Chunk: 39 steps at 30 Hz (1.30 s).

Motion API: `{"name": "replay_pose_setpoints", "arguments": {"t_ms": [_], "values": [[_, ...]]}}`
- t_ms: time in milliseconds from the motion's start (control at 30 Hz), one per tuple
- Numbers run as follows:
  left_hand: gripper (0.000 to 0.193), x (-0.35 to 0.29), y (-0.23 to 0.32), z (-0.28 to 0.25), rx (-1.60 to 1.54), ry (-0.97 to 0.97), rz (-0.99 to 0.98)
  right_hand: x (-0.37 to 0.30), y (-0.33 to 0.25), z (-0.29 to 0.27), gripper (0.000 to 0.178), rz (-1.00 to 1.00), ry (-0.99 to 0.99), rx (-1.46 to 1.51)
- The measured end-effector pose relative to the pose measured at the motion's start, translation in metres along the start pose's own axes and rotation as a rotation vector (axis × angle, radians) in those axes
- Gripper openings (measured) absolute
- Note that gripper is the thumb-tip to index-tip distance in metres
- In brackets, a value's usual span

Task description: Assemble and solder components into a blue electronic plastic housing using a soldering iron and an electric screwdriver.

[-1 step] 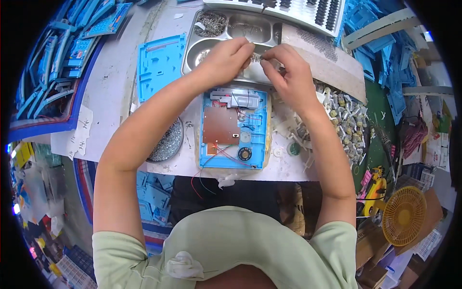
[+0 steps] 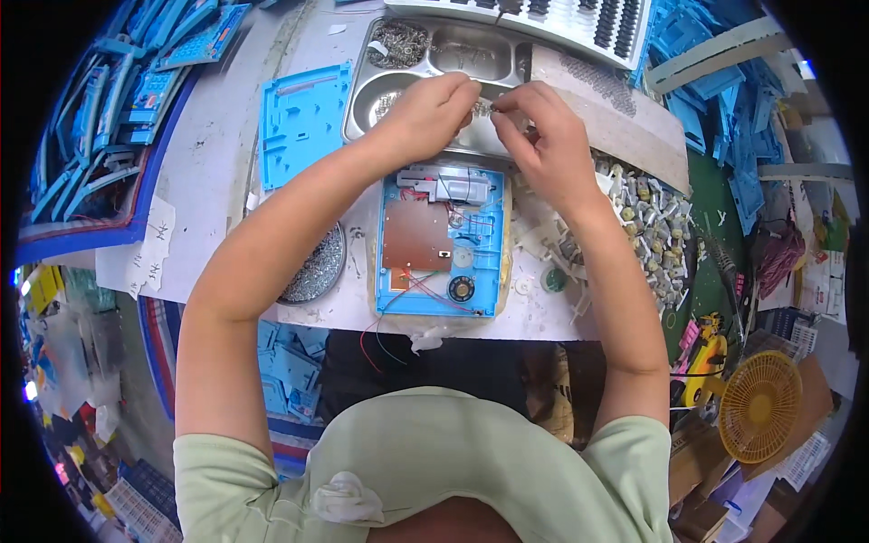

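Observation:
Over the front of a metal compartment tray, my left hand is closed, its fingers curled together. Whatever it may hold is hidden. My right hand is just right of it, thumb and forefinger pinched near the tray's front compartment. Something tiny and dark shows at those fingertips, too small to name. Below both hands lies an open blue plastic housing with a brown circuit board, a grey battery box, a round black speaker and thin red wires. Small metal parts fill the tray's back-left compartment.
A blue cover lies left of the tray. A round dish of small screws stands by my left forearm. Small motors are heaped beyond my right forearm. Blue housings are piled left and right. A yellow fan stands lower right.

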<state>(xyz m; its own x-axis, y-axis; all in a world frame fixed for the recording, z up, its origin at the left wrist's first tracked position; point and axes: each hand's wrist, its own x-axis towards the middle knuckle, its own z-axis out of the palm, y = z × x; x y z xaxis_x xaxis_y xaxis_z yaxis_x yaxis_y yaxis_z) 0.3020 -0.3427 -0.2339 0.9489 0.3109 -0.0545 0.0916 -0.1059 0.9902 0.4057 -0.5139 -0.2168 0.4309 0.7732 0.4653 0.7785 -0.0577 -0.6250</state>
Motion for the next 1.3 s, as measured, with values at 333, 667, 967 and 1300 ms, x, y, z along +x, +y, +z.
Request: {"name": "replay_pose_setpoints", "arguments": {"t_ms": [333, 667, 967, 1300], "values": [[0.044, -0.004, 0.014, 0.006, -0.171, 0.128, -0.240, -0.006, 0.003, 0.010, 0.019, -0.264, 0.123, -0.345], [0.024, 0.001, 0.005, -0.012, -0.402, -0.025, -0.275, -0.002, 0.001, 0.016, 0.017, -0.121, 0.038, -0.352], [0.029, -0.005, -0.001, -0.014, -0.190, -0.005, -0.220, -0.004, -0.003, 0.013, 0.014, -0.028, 0.028, -0.271], [0.039, 0.007, 0.006, -0.006, 0.496, 0.138, 0.050, -0.004, 0.000, 0.020, 0.021, -0.109, -0.037, -0.462]]}}
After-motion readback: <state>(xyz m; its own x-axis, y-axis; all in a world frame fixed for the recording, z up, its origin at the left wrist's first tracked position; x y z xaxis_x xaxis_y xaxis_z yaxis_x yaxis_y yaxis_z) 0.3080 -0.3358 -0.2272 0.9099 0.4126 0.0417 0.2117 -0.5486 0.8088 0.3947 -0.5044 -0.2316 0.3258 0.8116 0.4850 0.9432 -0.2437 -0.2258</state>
